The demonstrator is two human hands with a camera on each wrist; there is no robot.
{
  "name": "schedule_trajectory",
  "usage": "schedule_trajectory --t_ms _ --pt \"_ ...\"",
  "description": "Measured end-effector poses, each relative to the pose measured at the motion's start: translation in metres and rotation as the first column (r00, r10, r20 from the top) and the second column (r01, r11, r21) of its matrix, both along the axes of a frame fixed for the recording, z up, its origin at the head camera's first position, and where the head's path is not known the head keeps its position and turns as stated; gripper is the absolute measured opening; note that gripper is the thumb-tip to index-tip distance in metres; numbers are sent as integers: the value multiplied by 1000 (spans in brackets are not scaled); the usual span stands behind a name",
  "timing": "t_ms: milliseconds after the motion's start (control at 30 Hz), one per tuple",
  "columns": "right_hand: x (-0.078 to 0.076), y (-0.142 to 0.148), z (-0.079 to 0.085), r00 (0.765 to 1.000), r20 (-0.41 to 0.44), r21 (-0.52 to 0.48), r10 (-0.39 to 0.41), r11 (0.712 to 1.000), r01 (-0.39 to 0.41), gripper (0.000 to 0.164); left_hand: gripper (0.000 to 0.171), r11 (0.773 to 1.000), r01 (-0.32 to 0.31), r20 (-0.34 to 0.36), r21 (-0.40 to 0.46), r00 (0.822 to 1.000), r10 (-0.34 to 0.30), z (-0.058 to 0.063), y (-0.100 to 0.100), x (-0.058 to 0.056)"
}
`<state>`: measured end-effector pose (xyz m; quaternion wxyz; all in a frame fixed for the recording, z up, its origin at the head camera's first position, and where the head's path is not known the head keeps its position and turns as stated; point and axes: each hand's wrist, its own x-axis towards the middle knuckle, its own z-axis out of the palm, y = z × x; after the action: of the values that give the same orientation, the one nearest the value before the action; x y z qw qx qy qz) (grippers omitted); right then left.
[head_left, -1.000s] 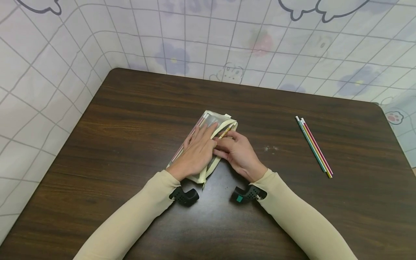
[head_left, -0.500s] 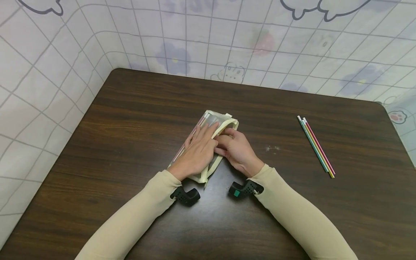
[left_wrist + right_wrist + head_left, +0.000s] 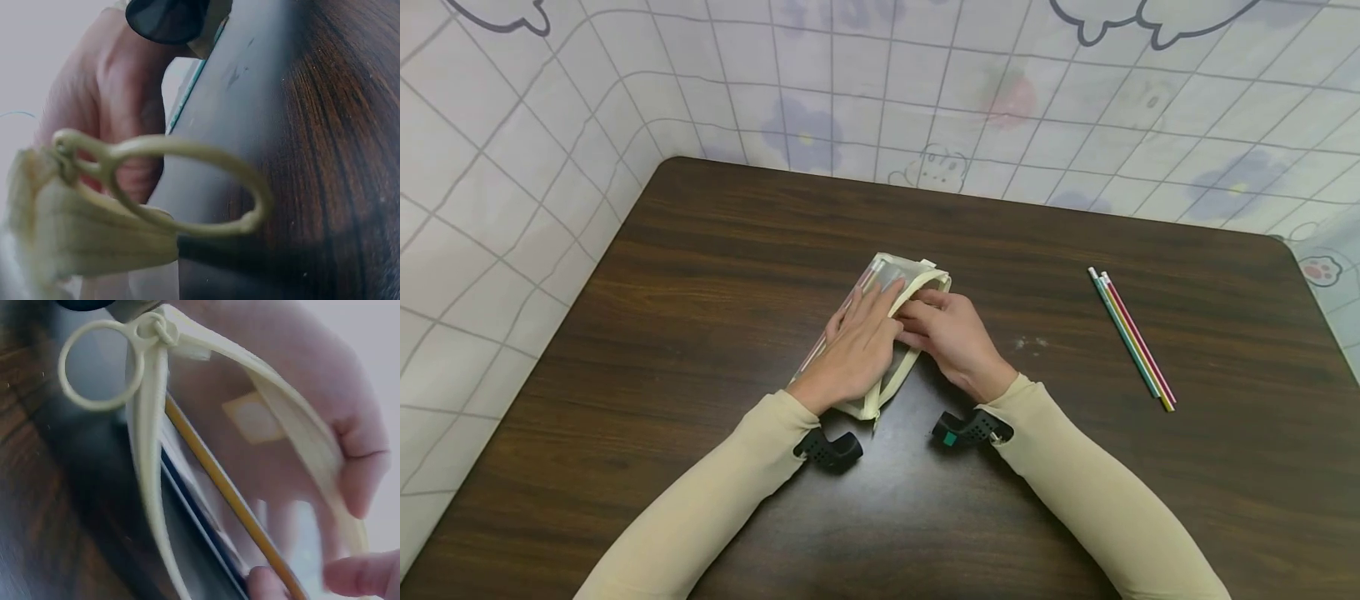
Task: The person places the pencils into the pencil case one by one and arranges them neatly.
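Observation:
A translucent pencil case (image 3: 913, 268) with cream trim lies slanted on the table, its zipped side gaping toward the right. Across its top my left hand (image 3: 859, 343) rests flat, fingers stretched out; its thumb (image 3: 362, 487) presses the rim of the opening. My right hand (image 3: 953, 340) reaches in at the opening, fingers partly hidden. In the right wrist view, a yellow-orange pencil (image 3: 219, 478) and a dark one (image 3: 200, 515) lie inside the case. One right fingertip (image 3: 267, 584) touches the yellow-orange pencil, another stays apart from it. Pinkish pencils (image 3: 867, 277) show along the case's left edge.
Several loose pencils (image 3: 1131, 342), teal, yellow and crimson among them, lie together on the dark wooden table (image 3: 700, 250) at the right. A cream zip-pull ring (image 3: 62, 369) hangs at the case's near end. A grid-patterned curtain (image 3: 850, 75) borders the table's far side.
The yellow-orange pencil, whose end stuck out between the right fingers, has slid into the case and out of the head view. The right fingers have moved deeper in; the left hand stays put.

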<state>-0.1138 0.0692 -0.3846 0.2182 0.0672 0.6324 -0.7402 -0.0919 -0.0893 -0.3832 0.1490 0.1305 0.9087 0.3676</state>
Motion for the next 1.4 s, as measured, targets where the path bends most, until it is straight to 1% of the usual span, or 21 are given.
schedule_trajectory --t_ms 167,333,600,700,933,1167,1300,1400 --pt "0 15 10 997 -41 93 62 994 -58 47 62 1000 1 0 -9 1000 -1 2 1 0" --pt "1 27 12 994 -65 129 85 989 -76 51 61 1000 3 -1 -17 1000 -3 0 2 -1" --pt "5 47 13 992 -111 138 55 990 -39 44 61 1000 -11 -8 -15 1000 11 -2 4 -2" --pt "6 56 15 993 -114 141 26 990 -10 44 61 1000 -10 -16 -20 1000 9 -2 4 -1" --pt "9 81 24 988 -147 96 -39 994 53 49 61 1000 -5 -26 -20 1000 4 -6 3 0" --pt "16 110 37 975 -193 -5 -110 994 112 43 62 1000 -7 -23 -14 1000 6 -9 2 0" --pt "19 126 42 965 -204 -64 -168 985 158 43 62 1000 -1 -23 -25 1000 0 -10 3 1" --pt "21 139 45 955 -200 -111 -218 974 199 40 62 1000 0 -22 -26 1000 0 -10 3 1"
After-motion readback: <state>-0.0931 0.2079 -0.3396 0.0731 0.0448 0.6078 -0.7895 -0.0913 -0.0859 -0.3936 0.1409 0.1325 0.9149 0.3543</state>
